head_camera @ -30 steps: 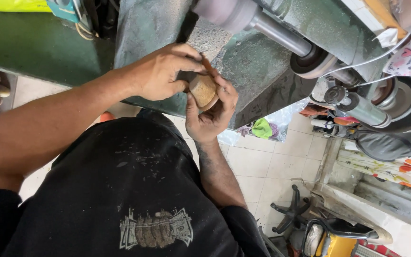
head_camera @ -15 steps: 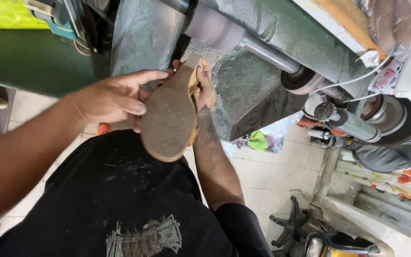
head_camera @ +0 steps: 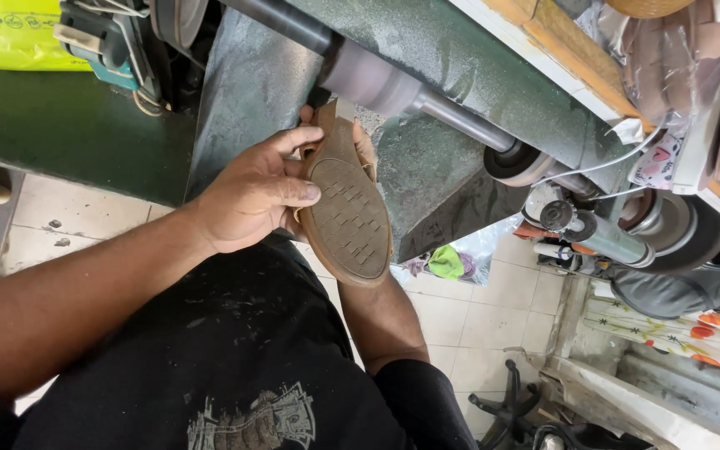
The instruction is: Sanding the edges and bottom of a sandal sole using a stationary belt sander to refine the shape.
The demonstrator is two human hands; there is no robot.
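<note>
Observation, worker at the finishing machine. A brown shoe with a flat, tan, grid-patterned rubber sole (head_camera: 348, 218) is held sole-up, directly below the grey steel spindle shaft (head_camera: 393, 90) of the green-grey metal machine body (head_camera: 252, 83). The toe end of the shoe points up toward the shaft and sits just beside it; contact between the two cannot be judged from here. The heel end points down toward the worker's black printed shirt (head_camera: 235, 367).

The left hand (head_camera: 247, 196) grasps the shoe from its left edge: the thumb presses flat on the sole near mid-length, the fingers wrap round the upper edge toward the toe. The right hand (head_camera: 366, 143) is mostly hidden behind the shoe; only fingertips show at the right edge near the toe, curled against it, so it appears to grip the shoe from underneath. The right forearm runs down below the heel.

Along the shaft to the right of the shoe: a pale sanding drum (head_camera: 517, 163), then a larger dark wheel (head_camera: 672, 229). To the left of the shaft, well apart from the shoe, a yellow plastic bag (head_camera: 10, 37) lies on the green bench top (head_camera: 60, 125). Below the shaft, on the tiled floor (head_camera: 477, 317), a green cloth scrap (head_camera: 446, 261).
</note>
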